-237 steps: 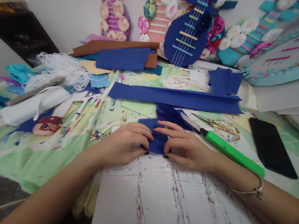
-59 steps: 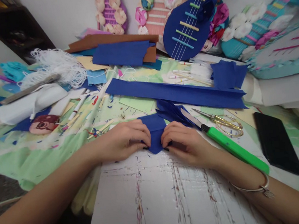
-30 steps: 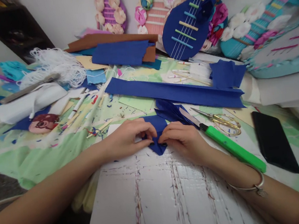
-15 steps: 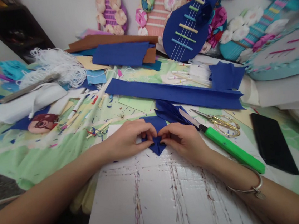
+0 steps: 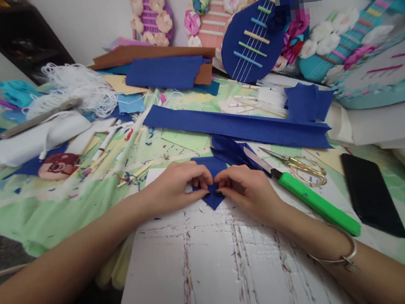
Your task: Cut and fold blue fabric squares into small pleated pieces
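Observation:
A small piece of dark blue crepe paper (image 5: 214,201) tapers to a point toward me, over the white board (image 5: 212,268). My left hand (image 5: 180,186) pinches its left side between thumb and fingers. Opposite, my right hand (image 5: 248,188) pinches the right side, so the fingertips of both hands nearly meet. Part of the paper lies hidden behind the fingers. Just beyond my right hand lie more folded blue crepe pieces (image 5: 229,151), a green-handled utility knife (image 5: 318,202) with its blade out, and gold-handled scissors (image 5: 304,167).
A black phone (image 5: 374,196) lies at the right. Across the table runs a long blue crepe strip (image 5: 236,126). White string (image 5: 74,86) is heaped at the back left. Decorated lute-shaped crafts, one blue (image 5: 244,42), lean on the wall. Paper scraps litter the green cloth (image 5: 95,203).
Both hands keep their pinch on the blue paper, with barely any finger movement. The whole view has shifted very slightly.

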A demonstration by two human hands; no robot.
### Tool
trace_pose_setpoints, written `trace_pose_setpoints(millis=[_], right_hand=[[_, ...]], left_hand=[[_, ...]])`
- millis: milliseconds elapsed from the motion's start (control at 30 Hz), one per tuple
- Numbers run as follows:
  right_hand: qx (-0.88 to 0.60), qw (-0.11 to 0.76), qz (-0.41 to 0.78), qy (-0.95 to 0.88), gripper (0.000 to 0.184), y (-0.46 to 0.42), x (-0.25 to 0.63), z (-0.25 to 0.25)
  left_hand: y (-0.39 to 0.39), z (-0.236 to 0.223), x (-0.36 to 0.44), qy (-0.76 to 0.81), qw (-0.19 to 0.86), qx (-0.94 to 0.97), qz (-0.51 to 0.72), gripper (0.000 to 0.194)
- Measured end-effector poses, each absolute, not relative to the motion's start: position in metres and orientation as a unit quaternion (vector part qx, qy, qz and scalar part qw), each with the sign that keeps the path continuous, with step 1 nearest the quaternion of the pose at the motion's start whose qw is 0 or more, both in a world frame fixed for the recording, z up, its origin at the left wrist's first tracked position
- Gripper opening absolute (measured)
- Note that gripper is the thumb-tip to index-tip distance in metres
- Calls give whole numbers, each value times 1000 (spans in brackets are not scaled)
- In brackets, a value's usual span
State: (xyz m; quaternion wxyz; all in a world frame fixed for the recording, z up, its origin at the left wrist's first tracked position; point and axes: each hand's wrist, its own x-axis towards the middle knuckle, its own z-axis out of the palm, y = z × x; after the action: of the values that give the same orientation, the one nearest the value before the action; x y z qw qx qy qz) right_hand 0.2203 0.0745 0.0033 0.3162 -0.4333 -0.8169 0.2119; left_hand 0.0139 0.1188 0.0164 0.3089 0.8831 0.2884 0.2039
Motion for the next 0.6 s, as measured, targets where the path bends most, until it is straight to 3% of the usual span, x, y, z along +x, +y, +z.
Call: trace_pose_setpoints(millis=[400,600], right_hand=[[-432,323,215,-814,6,74,220,2],[-426,325,208,-818,6,75,220,1]], left_hand=[[119,16,15,293,308,882,201,9],[118,15,15,311,349,859,209,25]])
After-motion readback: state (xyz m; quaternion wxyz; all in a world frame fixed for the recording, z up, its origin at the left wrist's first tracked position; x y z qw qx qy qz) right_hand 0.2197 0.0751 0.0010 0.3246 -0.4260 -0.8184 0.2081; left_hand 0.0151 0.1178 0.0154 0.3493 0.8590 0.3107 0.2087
